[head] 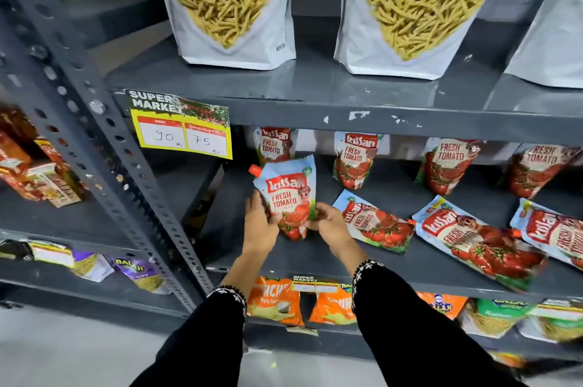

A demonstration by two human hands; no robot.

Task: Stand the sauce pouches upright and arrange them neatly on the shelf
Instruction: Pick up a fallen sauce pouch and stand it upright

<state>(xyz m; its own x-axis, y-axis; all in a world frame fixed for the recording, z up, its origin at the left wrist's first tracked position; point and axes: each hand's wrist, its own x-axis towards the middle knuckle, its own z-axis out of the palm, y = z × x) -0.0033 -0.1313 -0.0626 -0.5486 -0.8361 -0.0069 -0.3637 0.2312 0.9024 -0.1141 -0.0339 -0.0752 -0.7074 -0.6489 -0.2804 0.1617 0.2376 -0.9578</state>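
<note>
flat pouches [375, 222] beside hands [291, 222]

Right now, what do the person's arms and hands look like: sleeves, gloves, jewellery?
Both hands are bare, the left hand and the right hand: no gloves, and no rings or watch that I can see. Each arm wears a long black sleeve ending short of the wrist, with a cuff trimmed in small white patterned stitching.

Both hands hold one Kissan tomato sauce pouch [288, 197] upright on the grey shelf [315, 255]: left hand [260, 222] on its left edge, right hand [329, 224] at its lower right. Three pouches [373, 221] lie flat just beside; four more [355, 159] apparently stand behind.
</note>
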